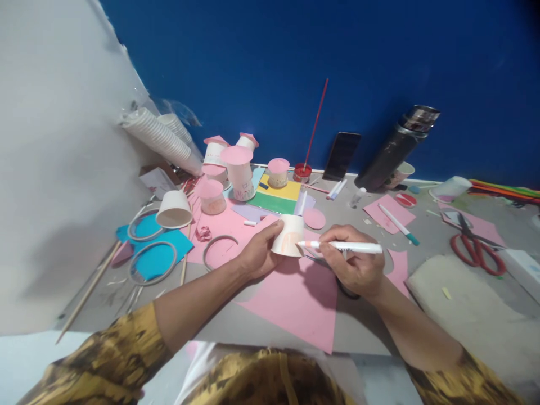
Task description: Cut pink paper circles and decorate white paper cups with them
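My left hand (262, 251) grips a white paper cup (291, 228), turned upside down, by its left side. An orange outline, arch-like in shape, shows on the cup's wall. In my right hand (353, 260) is a white marker pen (356, 247) with a peach-orange tip end, pinched between thumb and fingers. Its tip meets the right side of the cup's wall, close to the drawn lines. Below both hands lies a sheet of pink paper (295, 304). Beneath the right hand, a dark loop, perhaps a scissor handle, is mostly covered.
Several cups with pink paper tops (237, 156) stand at the back. Stacked paper cups (162, 138) lean at left, near tape rings (152, 263). A phone (342, 154) and a dark flask (390, 152) lean on the blue wall. Red-handled scissors (476, 251) lie at right.
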{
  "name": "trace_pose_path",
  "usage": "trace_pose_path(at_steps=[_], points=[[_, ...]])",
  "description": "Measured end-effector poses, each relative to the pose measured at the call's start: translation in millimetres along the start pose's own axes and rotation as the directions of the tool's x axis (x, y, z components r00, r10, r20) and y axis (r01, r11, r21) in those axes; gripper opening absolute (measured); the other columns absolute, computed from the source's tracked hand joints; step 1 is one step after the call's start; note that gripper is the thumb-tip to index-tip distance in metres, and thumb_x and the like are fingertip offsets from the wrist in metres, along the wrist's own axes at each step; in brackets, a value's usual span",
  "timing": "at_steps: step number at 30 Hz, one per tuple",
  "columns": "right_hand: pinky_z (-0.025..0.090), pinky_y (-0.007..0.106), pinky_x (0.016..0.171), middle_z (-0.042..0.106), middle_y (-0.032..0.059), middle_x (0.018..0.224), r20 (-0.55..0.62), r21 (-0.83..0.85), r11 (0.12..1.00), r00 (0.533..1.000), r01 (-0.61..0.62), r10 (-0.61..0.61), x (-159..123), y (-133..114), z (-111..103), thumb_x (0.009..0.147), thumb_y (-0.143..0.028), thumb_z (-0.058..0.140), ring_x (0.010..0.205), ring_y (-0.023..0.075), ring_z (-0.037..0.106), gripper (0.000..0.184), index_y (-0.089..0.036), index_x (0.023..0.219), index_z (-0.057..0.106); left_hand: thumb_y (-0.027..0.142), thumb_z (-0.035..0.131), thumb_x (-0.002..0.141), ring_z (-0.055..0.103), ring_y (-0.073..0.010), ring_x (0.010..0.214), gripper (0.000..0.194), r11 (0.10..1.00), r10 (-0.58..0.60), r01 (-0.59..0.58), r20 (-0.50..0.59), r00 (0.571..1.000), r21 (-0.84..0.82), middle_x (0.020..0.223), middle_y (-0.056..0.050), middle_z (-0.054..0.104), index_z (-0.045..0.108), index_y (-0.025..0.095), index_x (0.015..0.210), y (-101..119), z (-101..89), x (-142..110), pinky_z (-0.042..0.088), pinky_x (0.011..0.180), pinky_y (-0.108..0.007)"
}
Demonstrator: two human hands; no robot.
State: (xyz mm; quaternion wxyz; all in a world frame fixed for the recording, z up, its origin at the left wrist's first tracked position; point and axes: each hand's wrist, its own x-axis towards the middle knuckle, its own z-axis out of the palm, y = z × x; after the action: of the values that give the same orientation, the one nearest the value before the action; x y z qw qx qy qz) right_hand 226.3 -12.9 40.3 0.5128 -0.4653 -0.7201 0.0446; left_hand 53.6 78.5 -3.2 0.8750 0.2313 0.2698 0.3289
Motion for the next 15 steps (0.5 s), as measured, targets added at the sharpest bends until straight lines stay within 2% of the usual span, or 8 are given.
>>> trace_pose_path(at_steps=[4,8,11,15], points=[[0.043,0.024,0.048,0.066,-0.0021,0.064,0.052,0.029,1.000,0.999,-0.010,0.008,0.0,-1.0,0.4,0.090,-0.015,0.060,0.047,0.0110,0.054,0.011,-0.021,0.081,0.063,0.028,0.061,0.094,0.069,-0.0232,0.080,0.020,1.000,-0.007,0.007,0.001,1.000,0.019,0.087,-0.011,0.072,0.069,0.011,0.102,-1.3,-0.9,0.4,0.057,0.080,-0.035],[0.045,0.025,0.048,0.069,-0.0002,0.067,0.006,0.017,1.000,1.000,0.001,-0.001,0.8,-2.5,1.6,0.090,-0.018,0.063,0.048,0.0122,0.057,0.007,-0.021,0.084,0.065,0.028,0.065,0.093,0.068,-0.0199,0.079,0.019,0.999,0.031,-0.032,0.051,0.998,0.029,0.087,-0.009,0.072,0.070,0.011,0.100,-3.3,-3.3,1.3,0.055,0.080,-0.031],[0.045,0.024,0.048,0.067,-0.0020,0.063,0.069,0.033,0.999,0.997,0.026,-0.028,0.9,-2.7,2.4,0.090,-0.017,0.060,0.046,0.0114,0.055,0.010,-0.022,0.082,0.064,0.029,0.066,0.093,0.067,-0.0198,0.078,0.020,0.998,0.048,-0.051,0.069,0.996,0.046,0.085,-0.008,0.071,0.071,0.012,0.101,-4.4,-5.4,2.1,0.054,0.077,-0.030],[0.045,0.025,0.048,0.070,-0.0004,0.067,0.015,0.017,1.000,1.000,0.016,-0.016,-0.5,-0.6,4.7,0.091,-0.019,0.063,0.048,0.0119,0.057,0.007,-0.021,0.085,0.065,0.031,0.068,0.092,0.067,-0.0200,0.079,0.021,0.995,0.072,-0.078,0.103,0.992,0.055,0.085,-0.008,0.071,0.071,0.012,0.101,-5.8,-6.8,3.6,0.054,0.077,-0.030]])
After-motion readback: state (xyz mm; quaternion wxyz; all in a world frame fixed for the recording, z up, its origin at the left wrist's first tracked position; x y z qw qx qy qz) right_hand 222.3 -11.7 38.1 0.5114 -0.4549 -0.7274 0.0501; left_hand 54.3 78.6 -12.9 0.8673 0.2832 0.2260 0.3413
